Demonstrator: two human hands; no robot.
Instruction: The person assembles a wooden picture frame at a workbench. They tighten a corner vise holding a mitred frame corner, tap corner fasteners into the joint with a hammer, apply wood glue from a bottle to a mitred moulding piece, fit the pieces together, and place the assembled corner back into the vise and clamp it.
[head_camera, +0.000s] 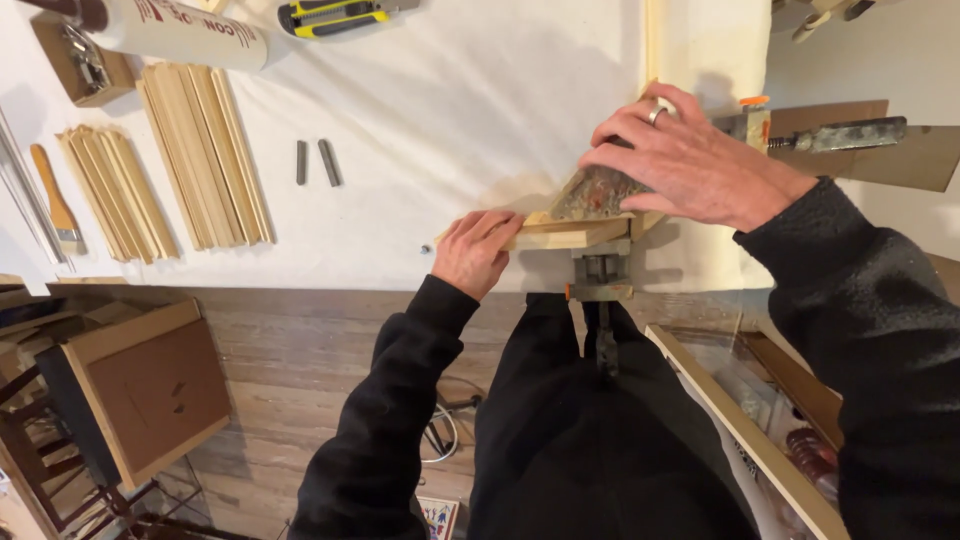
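Left hand (478, 250) pressing flat on a wooden strip (565, 235) at the desk (450, 100) edge, grip unclenched — right hand (680, 160) spreading over a mottled corner block (592, 195) above a clamp (600, 270), grasping nothing.

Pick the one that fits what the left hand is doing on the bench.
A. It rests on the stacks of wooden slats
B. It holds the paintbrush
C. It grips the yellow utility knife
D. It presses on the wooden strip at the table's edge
D: the left hand lies flat on the wooden strip by the corner clamp, far from the knife, paintbrush and slats.
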